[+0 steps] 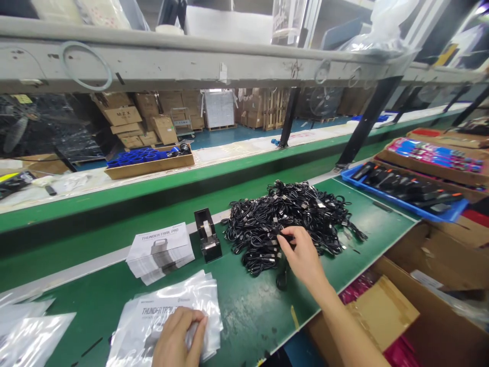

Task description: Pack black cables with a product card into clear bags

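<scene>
My left hand (181, 336) rests over a stack of clear plastic bags (208, 295) with printed "Thunder Trail" sheets inside. Its fingers are curled, and thumb and forefinger come together at the top bag. At the front of a heap of black USB cables (305, 204), my right hand (301, 257) is closed with a pinch on a black cable (281, 279). Part of that cable dangles below the fingers; the rest blends into the heap. Most cables are coiled in small bundles.
Behind the bags lie a stack of printed leaflets (162, 250) and a black tape dispenser (207, 237). More plastic bags (38, 336) are at the left. A blue tray (439, 214) of black devices stands right, above open cartons (431, 290). A shelf beam (171, 66) crosses overhead.
</scene>
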`<state>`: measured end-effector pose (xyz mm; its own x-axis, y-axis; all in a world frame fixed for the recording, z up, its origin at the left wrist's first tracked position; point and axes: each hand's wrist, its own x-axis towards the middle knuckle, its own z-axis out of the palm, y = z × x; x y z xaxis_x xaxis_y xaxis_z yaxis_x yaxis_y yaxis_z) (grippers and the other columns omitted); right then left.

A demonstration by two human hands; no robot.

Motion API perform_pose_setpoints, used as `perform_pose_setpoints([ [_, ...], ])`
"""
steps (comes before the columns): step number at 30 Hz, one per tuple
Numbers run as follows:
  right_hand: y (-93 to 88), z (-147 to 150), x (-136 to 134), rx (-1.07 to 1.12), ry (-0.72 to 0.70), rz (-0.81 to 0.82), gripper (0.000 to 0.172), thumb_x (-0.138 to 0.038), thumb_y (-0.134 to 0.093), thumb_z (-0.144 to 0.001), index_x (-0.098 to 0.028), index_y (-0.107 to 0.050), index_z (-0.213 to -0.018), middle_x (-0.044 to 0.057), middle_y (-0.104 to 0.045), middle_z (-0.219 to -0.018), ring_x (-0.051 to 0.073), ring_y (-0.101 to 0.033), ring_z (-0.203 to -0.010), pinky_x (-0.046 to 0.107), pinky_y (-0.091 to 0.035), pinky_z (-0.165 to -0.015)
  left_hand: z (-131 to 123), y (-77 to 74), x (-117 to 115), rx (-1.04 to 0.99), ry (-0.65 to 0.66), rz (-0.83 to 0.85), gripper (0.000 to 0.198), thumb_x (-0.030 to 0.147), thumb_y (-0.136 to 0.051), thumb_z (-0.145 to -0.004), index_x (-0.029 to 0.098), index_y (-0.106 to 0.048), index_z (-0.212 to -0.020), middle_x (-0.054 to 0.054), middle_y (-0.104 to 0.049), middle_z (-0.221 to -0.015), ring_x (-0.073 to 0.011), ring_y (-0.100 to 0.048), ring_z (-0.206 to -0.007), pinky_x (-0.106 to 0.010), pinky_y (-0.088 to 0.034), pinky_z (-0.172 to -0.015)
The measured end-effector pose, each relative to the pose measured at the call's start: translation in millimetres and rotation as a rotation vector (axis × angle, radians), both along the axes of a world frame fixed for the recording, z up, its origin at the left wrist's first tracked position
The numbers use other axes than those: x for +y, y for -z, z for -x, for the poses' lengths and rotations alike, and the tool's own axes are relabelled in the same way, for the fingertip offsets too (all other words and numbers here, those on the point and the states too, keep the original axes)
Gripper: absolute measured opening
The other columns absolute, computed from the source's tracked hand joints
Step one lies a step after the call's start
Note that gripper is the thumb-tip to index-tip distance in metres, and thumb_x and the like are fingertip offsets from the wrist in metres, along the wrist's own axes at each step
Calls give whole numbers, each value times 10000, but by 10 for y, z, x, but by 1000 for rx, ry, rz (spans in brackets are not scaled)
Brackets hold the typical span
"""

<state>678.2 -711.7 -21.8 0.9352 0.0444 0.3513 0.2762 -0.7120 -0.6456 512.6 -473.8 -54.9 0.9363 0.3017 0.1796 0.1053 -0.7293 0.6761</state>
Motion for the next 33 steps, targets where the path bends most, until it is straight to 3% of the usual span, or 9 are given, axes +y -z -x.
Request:
perform_pose_setpoints([
  [3,-53,258,239,125,-159,-241,201,-337,-372,-853,-186,-428,-973,72,-566,-909,161,-569,-805,283,-457,-722,-7,-3,7,10,-1,-21,232,418,-440,-796,253,-565,-692,-4,-581,-721,-197,-551,-737,-301,-426,-675],
  [7,8,689,638,645,-585,-528,207,-319,-413,-833,-179,-482,-969,2,-560,-718,125,-573,-599,223,-447,-522,-13,12,11,66,28,-8,201,420,-475,-775,258,-576,-709,7,-589,-723,-188,-564,-724,-292,-431,-658],
  [10,117,846,783,763,-686,-356,223,-241,-467,-782,-167,-584,-957,-14,-554,-634,103,-527,-514,198,-402,-485,-3,30,-3,31,-57,81,226,434,-458,-781,246,-562,-711,7,-564,-726,-172,-545,-678,-286,-419,-624],
  [13,130,840,757,594,-722,-79,210,-186,-492,-760,-208,-672,-867,4,-588,-675,111,-532,-593,201,-388,-575,10,44,-6,-5,-126,169,243,455,-470,-772,232,-542,-710,11,-534,-715,-148,-496,-596,-284,-408,-594],
  [16,35,786,705,498,-811,64,198,-181,-519,-753,-238,-695,-823,5,-607,-694,137,-546,-689,207,-379,-645,12,42,3,-74,-182,256,253,470,-490,-758,223,-532,-716,9,-532,-725,-155,-515,-635,-286,-421,-628],
  [25,-82,785,1104,495,-716,-65,96,-182,-598,-676,-181,-642,-761,-8,-652,-683,115,-569,-611,180,-385,-578,31,-102,-90,-221,-169,276,182,400,-528,-752,229,-559,-697,-2,-493,-779,-160,-489,-709,-270,-392,-644],
  [26,-101,780,1153,506,-750,-56,91,-215,-566,-716,-174,-645,-732,-9,-641,-641,111,-564,-572,182,-382,-554,32,-143,-80,-231,-174,275,173,391,-523,-756,231,-554,-699,-2,-483,-784,-158,-481,-711,-270,-388,-647],
  [30,-293,716,1337,558,-968,-78,428,-391,-343,-867,-150,-647,-687,-19,-562,-498,89,-505,-446,178,-335,-448,40,-393,88,-235,-288,239,188,416,-522,-740,234,-545,-697,-4,-478,-843,-162,-475,-753,-284,-394,-696],
  [33,-567,646,1538,378,-1087,-45,267,-436,-565,-746,-185,-653,-731,-29,-640,-666,102,-550,-620,175,-352,-547,74,-601,311,-215,-441,280,261,492,-546,-685,232,-551,-701,-7,-507,-887,-185,-505,-830,-326,-397,-778],
])
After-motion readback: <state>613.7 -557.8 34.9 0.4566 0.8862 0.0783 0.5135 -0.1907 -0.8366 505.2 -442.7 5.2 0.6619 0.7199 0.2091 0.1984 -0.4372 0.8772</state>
